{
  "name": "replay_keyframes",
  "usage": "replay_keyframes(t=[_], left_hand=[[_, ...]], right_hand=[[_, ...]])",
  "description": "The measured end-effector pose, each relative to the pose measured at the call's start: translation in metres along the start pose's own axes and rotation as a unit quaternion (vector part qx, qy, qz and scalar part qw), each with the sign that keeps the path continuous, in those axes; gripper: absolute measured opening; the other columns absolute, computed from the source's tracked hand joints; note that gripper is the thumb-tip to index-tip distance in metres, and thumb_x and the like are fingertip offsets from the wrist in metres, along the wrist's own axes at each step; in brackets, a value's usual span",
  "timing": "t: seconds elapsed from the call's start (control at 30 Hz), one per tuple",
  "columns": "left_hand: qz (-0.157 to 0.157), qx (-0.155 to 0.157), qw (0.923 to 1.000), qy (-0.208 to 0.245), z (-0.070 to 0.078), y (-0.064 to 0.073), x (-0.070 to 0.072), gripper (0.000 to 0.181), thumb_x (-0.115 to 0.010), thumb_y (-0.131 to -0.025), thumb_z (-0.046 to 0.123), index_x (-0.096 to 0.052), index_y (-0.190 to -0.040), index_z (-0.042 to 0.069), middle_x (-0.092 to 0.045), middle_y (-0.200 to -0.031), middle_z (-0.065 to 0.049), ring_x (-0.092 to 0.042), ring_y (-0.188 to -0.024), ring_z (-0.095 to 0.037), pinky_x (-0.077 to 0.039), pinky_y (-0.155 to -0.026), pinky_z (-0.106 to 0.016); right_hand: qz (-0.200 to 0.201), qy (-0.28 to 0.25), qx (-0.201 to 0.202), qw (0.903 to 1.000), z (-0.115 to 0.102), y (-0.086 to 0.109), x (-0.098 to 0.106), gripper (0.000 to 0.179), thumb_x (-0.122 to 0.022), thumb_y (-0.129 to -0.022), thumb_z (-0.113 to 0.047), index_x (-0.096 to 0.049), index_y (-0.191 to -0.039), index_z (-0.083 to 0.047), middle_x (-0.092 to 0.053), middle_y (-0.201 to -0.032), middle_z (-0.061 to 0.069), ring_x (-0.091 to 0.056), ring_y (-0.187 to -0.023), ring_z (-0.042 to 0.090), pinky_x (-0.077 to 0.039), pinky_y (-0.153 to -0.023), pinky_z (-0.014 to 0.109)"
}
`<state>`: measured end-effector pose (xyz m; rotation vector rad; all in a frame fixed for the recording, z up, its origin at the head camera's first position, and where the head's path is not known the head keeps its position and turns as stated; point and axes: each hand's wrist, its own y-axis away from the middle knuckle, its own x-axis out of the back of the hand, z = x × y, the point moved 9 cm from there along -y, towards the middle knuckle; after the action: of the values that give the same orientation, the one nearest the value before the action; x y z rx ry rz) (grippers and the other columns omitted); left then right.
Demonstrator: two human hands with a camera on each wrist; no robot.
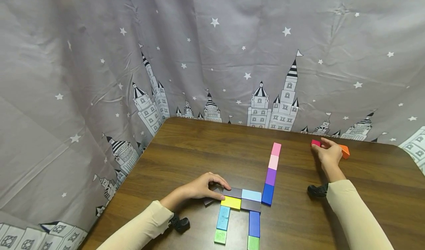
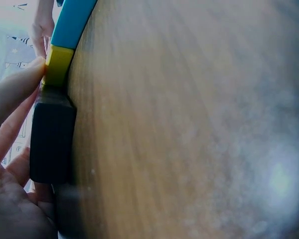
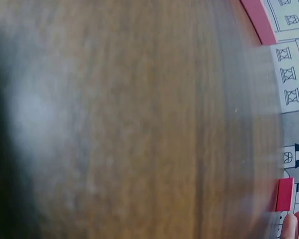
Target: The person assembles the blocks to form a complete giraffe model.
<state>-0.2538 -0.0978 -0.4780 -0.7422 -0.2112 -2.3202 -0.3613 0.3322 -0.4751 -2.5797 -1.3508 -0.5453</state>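
Note:
My left hand (image 1: 202, 186) rests at the left end of a group of flat blocks. Its thumb lies by the yellow block (image 1: 230, 202) and its fingertips touch the dark grey block (image 1: 233, 192) beyond. In the left wrist view the thumb meets the yellow block (image 2: 58, 65). Another dark grey block (image 1: 209, 201) lies partly hidden beneath this hand. At the back right, my right hand (image 1: 328, 156) pinches a red block (image 1: 315, 143) between thumb and fingers. The right wrist view shows the red block (image 3: 285, 194) at the fingertips. Beside this hand is an orange block (image 1: 345, 151).
A row of pink (image 1: 276, 149), pale pink (image 1: 273, 162), purple (image 1: 270, 176) and blue (image 1: 268, 194) blocks runs toward the back. Light blue (image 1: 251, 195) and dark (image 1: 250, 205) blocks adjoin the group. Two legs end in green blocks (image 1: 220, 237). A patterned curtain (image 1: 206, 58) hangs behind.

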Motion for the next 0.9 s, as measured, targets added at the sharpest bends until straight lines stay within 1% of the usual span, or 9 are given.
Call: replay_keyframes(t=[0.1,0.23,0.33,0.37,0.47,0.57,0.73,0.8,0.9], left_hand=[[0.001,-0.004,1.0000,-0.001,0.000,0.000,0.000,0.029,-0.079,-0.088,0.017,-0.075,-0.115,0.008,-0.071,-0.116,-0.001,-0.060,-0.112,-0.014,-0.042,-0.100,-0.033],[0.002,-0.001,1.0000,-0.004,0.001,0.000,0.000,0.029,-0.079,-0.088,0.017,-0.075,-0.114,0.009,-0.071,-0.116,0.000,-0.059,-0.112,-0.013,-0.041,-0.101,-0.033],[0.003,0.006,0.9999,-0.008,0.000,0.000,-0.001,0.029,-0.079,-0.087,0.018,-0.075,-0.114,0.010,-0.071,-0.116,0.001,-0.059,-0.112,-0.012,-0.040,-0.101,-0.033],[0.003,0.006,0.9999,-0.008,0.000,0.000,-0.001,0.029,-0.079,-0.087,0.018,-0.075,-0.114,0.010,-0.071,-0.116,0.001,-0.059,-0.112,-0.012,-0.040,-0.100,-0.033],[0.003,0.007,1.0000,-0.006,0.000,0.001,-0.001,0.028,-0.079,-0.087,0.018,-0.075,-0.114,0.010,-0.071,-0.116,0.001,-0.059,-0.112,-0.013,-0.040,-0.100,-0.032],[0.003,0.003,1.0000,-0.002,0.000,0.000,-0.001,0.028,-0.079,-0.087,0.017,-0.075,-0.114,0.009,-0.071,-0.115,0.000,-0.059,-0.112,-0.014,-0.041,-0.099,-0.032],[0.005,-0.001,1.0000,0.000,0.000,0.001,-0.001,0.028,-0.079,-0.087,0.017,-0.075,-0.114,0.008,-0.071,-0.115,-0.001,-0.060,-0.111,-0.015,-0.042,-0.099,-0.032],[0.004,0.000,1.0000,0.001,0.000,0.000,-0.001,0.028,-0.079,-0.087,0.017,-0.075,-0.114,0.008,-0.071,-0.115,-0.001,-0.060,-0.112,-0.014,-0.042,-0.099,-0.032],[0.002,0.005,1.0000,0.002,0.001,0.001,-0.001,0.028,-0.079,-0.087,0.017,-0.075,-0.114,0.008,-0.071,-0.115,-0.001,-0.059,-0.112,-0.013,-0.042,-0.100,-0.031]], right_hand=[[-0.007,0.013,-0.005,0.9999,0.002,-0.001,0.001,0.053,-0.078,-0.084,-0.006,-0.062,-0.134,-0.003,-0.063,-0.101,0.005,-0.043,-0.071,-0.010,-0.039,-0.068,0.011],[-0.020,0.025,-0.006,0.9995,0.005,-0.003,0.001,0.054,-0.079,-0.085,-0.007,-0.061,-0.136,-0.003,-0.065,-0.092,-0.003,-0.042,-0.075,-0.008,-0.037,-0.075,0.014],[-0.032,0.037,-0.001,0.9988,0.006,-0.003,0.000,0.054,-0.078,-0.085,-0.006,-0.060,-0.136,-0.002,-0.069,-0.087,-0.004,-0.042,-0.077,-0.006,-0.037,-0.079,0.019],[-0.036,0.041,0.002,0.9985,0.006,-0.004,-0.001,0.054,-0.078,-0.086,-0.006,-0.060,-0.136,-0.002,-0.070,-0.089,-0.001,-0.042,-0.077,-0.006,-0.036,-0.080,0.020],[-0.044,0.049,0.010,0.9977,0.005,-0.004,-0.003,0.054,-0.076,-0.086,-0.005,-0.058,-0.137,-0.001,-0.072,-0.095,0.007,-0.042,-0.073,-0.008,-0.037,-0.078,0.020],[-0.049,0.055,0.015,0.9972,0.005,-0.005,-0.005,0.053,-0.074,-0.087,-0.002,-0.058,-0.137,0.000,-0.071,-0.105,0.013,-0.042,-0.073,-0.007,-0.036,-0.074,0.017],[-0.050,0.057,0.019,0.9970,0.004,-0.007,-0.006,0.050,-0.071,-0.087,0.002,-0.059,-0.135,0.003,-0.070,-0.101,0.012,-0.043,-0.079,-0.002,-0.037,-0.067,0.013],[-0.050,0.060,0.026,0.9966,0.004,-0.009,-0.007,0.049,-0.071,-0.086,0.004,-0.059,-0.134,0.005,-0.069,-0.101,0.016,-0.044,-0.080,0.000,-0.037,-0.065,0.012],[-0.055,0.074,0.040,0.9949,0.002,-0.009,-0.009,0.048,-0.070,-0.086,0.006,-0.059,-0.133,0.007,-0.066,-0.111,0.025,-0.045,-0.079,0.001,-0.036,-0.063,0.010]])
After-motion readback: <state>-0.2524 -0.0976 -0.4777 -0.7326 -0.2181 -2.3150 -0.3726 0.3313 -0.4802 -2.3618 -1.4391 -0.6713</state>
